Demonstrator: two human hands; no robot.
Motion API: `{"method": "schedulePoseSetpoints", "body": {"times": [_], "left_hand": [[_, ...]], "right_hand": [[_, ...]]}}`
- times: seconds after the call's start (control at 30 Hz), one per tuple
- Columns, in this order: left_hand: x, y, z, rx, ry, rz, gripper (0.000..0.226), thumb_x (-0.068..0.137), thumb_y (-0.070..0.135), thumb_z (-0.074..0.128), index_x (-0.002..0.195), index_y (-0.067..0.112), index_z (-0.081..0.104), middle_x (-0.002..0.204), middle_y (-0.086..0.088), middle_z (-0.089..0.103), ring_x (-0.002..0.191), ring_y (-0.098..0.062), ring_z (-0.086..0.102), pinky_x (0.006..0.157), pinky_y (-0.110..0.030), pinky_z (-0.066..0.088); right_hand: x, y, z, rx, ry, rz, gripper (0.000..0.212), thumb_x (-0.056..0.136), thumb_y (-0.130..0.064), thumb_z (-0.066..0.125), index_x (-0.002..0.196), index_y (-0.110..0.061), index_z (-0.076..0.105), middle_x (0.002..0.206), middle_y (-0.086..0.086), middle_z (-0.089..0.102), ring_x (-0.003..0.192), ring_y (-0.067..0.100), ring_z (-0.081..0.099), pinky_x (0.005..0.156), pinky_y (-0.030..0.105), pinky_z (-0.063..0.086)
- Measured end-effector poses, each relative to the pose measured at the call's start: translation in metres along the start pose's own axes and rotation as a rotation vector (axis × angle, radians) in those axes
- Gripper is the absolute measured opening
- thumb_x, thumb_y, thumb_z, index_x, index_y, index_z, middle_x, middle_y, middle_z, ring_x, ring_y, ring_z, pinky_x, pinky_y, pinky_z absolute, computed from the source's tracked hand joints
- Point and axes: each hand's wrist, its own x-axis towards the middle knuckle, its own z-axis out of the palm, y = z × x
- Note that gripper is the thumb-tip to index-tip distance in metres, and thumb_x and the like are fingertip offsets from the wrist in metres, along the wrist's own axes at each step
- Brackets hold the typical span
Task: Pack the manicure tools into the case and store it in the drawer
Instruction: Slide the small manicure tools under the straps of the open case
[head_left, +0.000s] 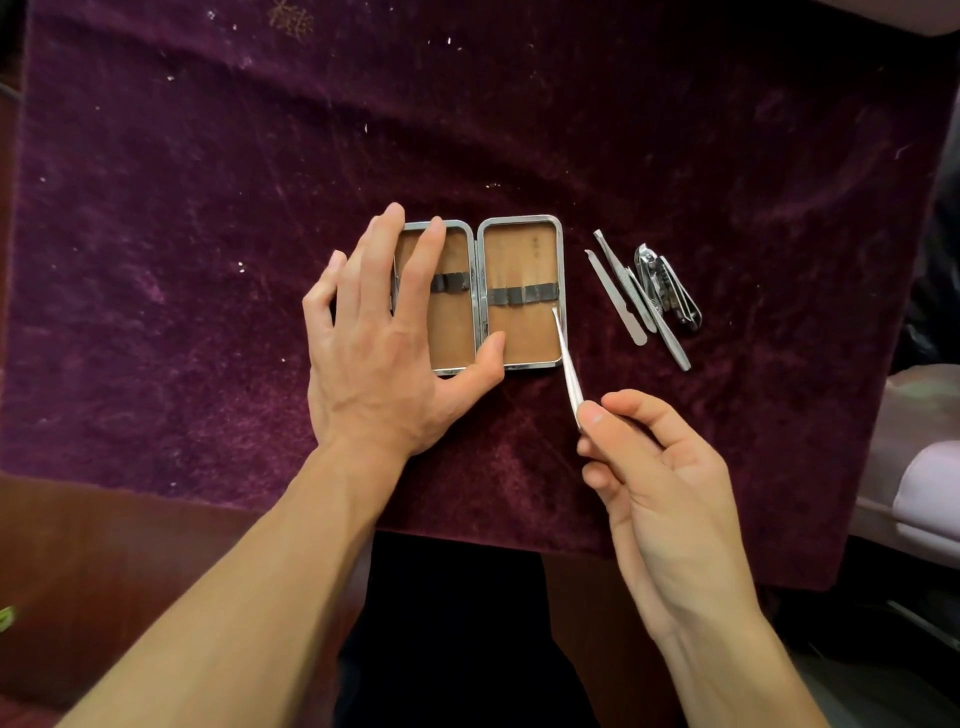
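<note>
My left hand (382, 332) lies flat and open, fingers spread over the left half of the open, metal-rimmed case with tan lining (519, 291), thumb at its near edge; the case rests on a dark purple velvet cloth (208, 182); my right hand (660, 488), nearer, pinches slim silver tweezers (566, 364), their tip inside the right half, just below its dark elastic band (524, 295); farther right lie a thin metal file (615, 297), a second long steel tool (644, 301) and silver nail clippers (667, 288), close together.
</note>
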Motion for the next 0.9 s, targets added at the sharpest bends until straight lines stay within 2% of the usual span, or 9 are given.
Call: {"method": "schedulePoseSetpoints", "body": {"times": [0.2,0.43,0.7,0.9], "left_hand": [[0.0,-0.001,0.0,0.001,0.0,0.001,0.091,0.085,0.073,0.052,0.158,0.021,0.036,0.166,-0.009,0.031,0.148,-0.027,0.039,0.122,-0.048,0.026],[0.0,-0.002,0.002,-0.006,0.017,0.006,0.09,0.085,0.073,0.053,0.157,0.021,0.036,0.166,-0.009,0.032,0.148,-0.026,0.04,0.122,-0.049,0.027],[-0.001,-0.001,0.002,-0.01,0.027,0.007,0.089,0.086,0.073,0.052,0.157,0.021,0.037,0.166,-0.009,0.032,0.148,-0.026,0.04,0.122,-0.048,0.028],[-0.001,-0.001,0.002,-0.012,0.029,0.006,0.089,0.085,0.072,0.053,0.157,0.021,0.037,0.166,-0.009,0.032,0.148,-0.026,0.04,0.122,-0.048,0.028]], "right_hand": [[0.009,-0.001,0.007,-0.065,0.064,-0.013,0.022,0.08,-0.022,0.09,0.097,-0.023,0.077,0.077,0.006,0.079,0.055,0.005,0.065,0.062,0.012,0.055],[0.017,0.002,0.016,-0.134,0.176,-0.139,0.025,0.084,-0.017,0.09,0.1,-0.015,0.071,0.08,0.006,0.083,0.06,0.007,0.075,0.045,0.014,0.05],[0.023,0.01,0.03,-0.125,0.223,-0.221,0.019,0.086,-0.014,0.089,0.092,-0.014,0.07,0.075,0.002,0.081,0.067,0.013,0.08,0.047,0.015,0.051],[0.026,0.013,0.032,-0.137,0.208,-0.26,0.018,0.087,-0.018,0.089,0.094,-0.016,0.072,0.077,-0.002,0.079,0.062,0.007,0.074,0.049,0.015,0.05]]}}
